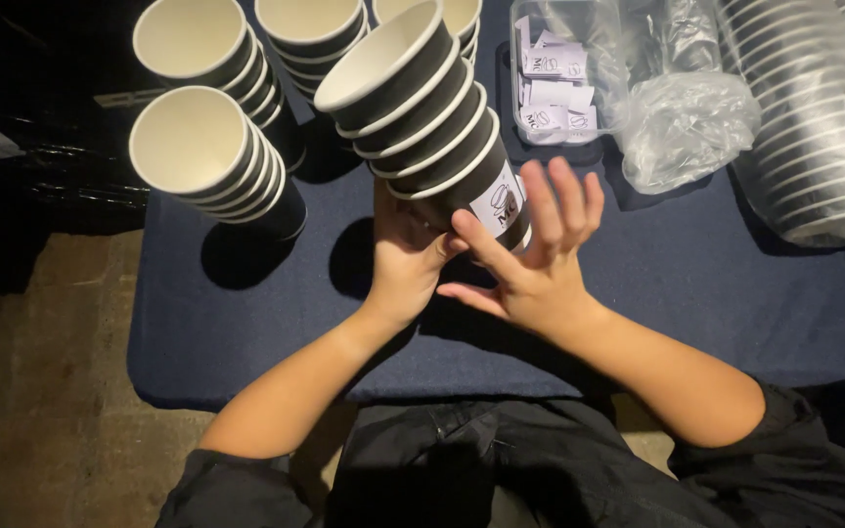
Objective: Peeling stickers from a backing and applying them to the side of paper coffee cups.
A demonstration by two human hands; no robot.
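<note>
My left hand (405,256) grips the bottom of a tilted stack of several black paper cups (421,110) with white rims and white insides. The lowest cup carries a white label (501,205) on its side. My right hand (538,256) is beside that cup with fingers spread; its fingertips touch the cup wall next to the label. The stack leans up and to the left, above a table covered in dark blue cloth (246,323).
Further stacks of black cups stand at the back left (209,156) (205,47) and back middle (313,29). A clear plastic box of white labels (552,78) sits behind. Crumpled plastic wrap (682,122) and a bagged sleeve of cups (814,127) lie at the right.
</note>
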